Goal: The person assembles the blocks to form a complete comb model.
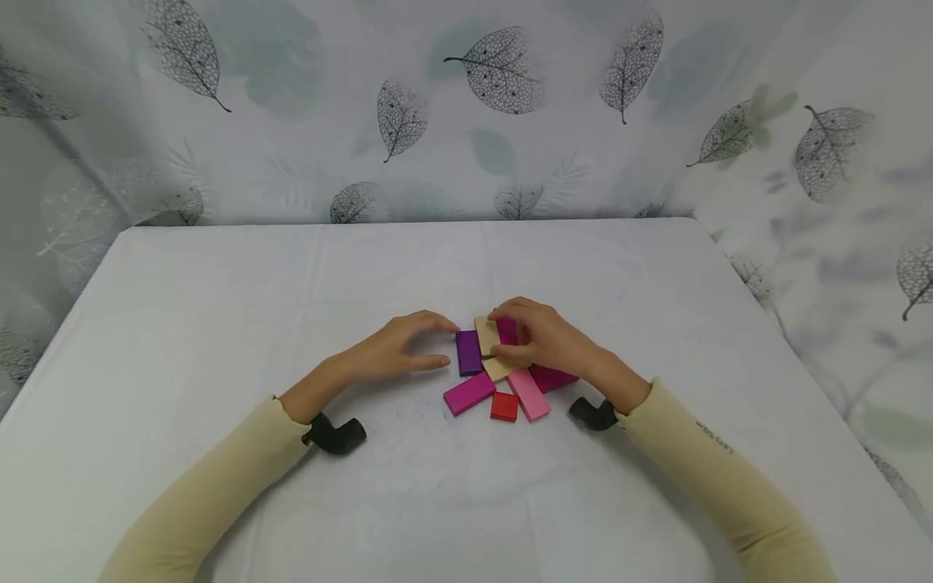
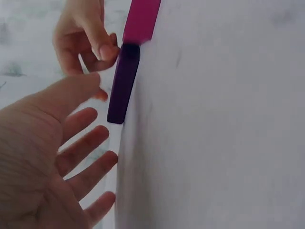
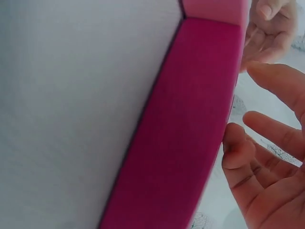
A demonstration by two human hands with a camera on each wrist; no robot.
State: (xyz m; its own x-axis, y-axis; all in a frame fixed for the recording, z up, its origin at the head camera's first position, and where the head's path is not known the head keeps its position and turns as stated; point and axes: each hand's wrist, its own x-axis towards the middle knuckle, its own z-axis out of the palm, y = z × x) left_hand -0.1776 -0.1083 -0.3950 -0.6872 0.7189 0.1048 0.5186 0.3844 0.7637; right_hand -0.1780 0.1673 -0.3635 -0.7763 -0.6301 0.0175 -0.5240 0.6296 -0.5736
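My left hand is spread beside a purple block, its index fingertip right at the block's upper left corner and its thumb apart below. Its palm holds nothing in the left wrist view. Over a tan block is my right hand, index fingertip at the far end and thumb near the close end. In the right wrist view, that thumb and index finger stand apart with nothing seen between them. A second tan block lies just below, partly hidden by the right hand.
Around the tan blocks lie a magenta block, a small red block, a pink block and more magenta blocks under the right hand. Everything rests on a white-covered table before a leaf-patterned curtain.
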